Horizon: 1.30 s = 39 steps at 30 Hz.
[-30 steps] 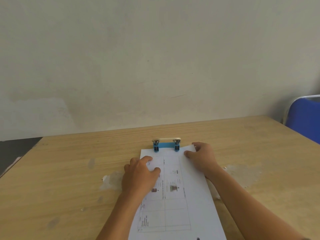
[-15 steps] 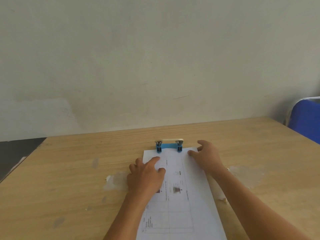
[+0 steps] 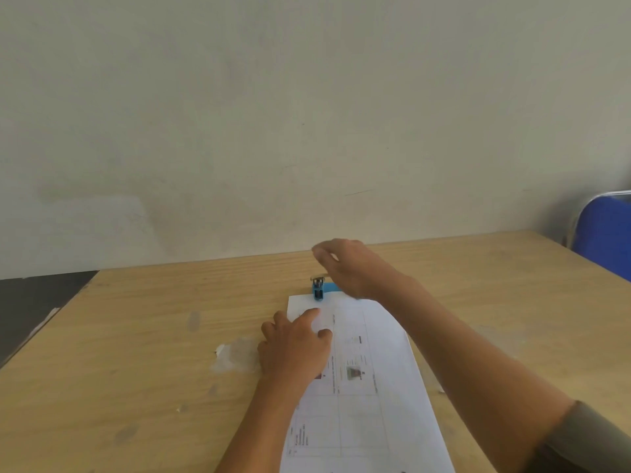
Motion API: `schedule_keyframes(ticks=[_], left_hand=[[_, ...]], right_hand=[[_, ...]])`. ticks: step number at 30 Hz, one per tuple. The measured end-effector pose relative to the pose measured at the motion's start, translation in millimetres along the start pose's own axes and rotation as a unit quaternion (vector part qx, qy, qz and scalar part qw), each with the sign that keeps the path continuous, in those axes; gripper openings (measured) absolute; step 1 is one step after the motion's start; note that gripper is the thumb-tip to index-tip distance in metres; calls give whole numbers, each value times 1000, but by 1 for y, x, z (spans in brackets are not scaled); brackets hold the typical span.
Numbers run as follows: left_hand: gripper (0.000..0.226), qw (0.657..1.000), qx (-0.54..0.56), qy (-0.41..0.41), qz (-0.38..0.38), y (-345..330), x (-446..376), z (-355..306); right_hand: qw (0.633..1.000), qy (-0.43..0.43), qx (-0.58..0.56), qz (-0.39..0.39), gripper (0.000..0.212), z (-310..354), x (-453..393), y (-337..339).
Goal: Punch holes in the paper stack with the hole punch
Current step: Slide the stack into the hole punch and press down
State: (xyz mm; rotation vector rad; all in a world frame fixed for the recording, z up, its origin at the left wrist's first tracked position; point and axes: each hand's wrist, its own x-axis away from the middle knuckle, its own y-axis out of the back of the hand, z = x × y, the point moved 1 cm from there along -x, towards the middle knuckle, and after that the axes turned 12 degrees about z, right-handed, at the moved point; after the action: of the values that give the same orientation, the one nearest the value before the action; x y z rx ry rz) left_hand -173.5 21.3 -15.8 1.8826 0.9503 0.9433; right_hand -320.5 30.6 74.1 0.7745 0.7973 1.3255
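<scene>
A white printed paper stack (image 3: pixel 368 387) lies lengthwise on the wooden table (image 3: pixel 136 336), its far edge slid into a small blue hole punch (image 3: pixel 319 290). My left hand (image 3: pixel 295 346) rests flat on the left part of the stack, fingers spread, holding nothing. My right hand (image 3: pixel 351 268) hovers above the punch with fingers loosely curled and nothing in them; it hides the punch's right half and lever. Whether it touches the punch I cannot tell.
A blue chair (image 3: pixel 607 233) stands beyond the table's right corner. A plain wall runs behind the far table edge. A torn whitish patch (image 3: pixel 235 356) marks the tabletop left of my left hand. Dark floor shows at the left.
My right hand has lifted off the paper's top right corner and moved up over the hole punch. My left hand stays pressed on the stack.
</scene>
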Motion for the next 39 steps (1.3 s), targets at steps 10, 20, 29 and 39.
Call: schedule_keyframes(ticks=[10,20,29,39], left_hand=[[57,1000,5,2,3,-1,-2,0],[56,1000,2,-1,3,-2,-1,2],[52,1000,5,-10,3,-1,-1,3],[48,928,121,-321,-146,71,-6,-60]], right_hand=[[990,-50,87,104,44,-7,-6,-14],[985,-39,136,94,36,-11,2,-35],[977,-12,205,65,45,-12,7,-43],[962,-73,248,87,40,3,12,-40]])
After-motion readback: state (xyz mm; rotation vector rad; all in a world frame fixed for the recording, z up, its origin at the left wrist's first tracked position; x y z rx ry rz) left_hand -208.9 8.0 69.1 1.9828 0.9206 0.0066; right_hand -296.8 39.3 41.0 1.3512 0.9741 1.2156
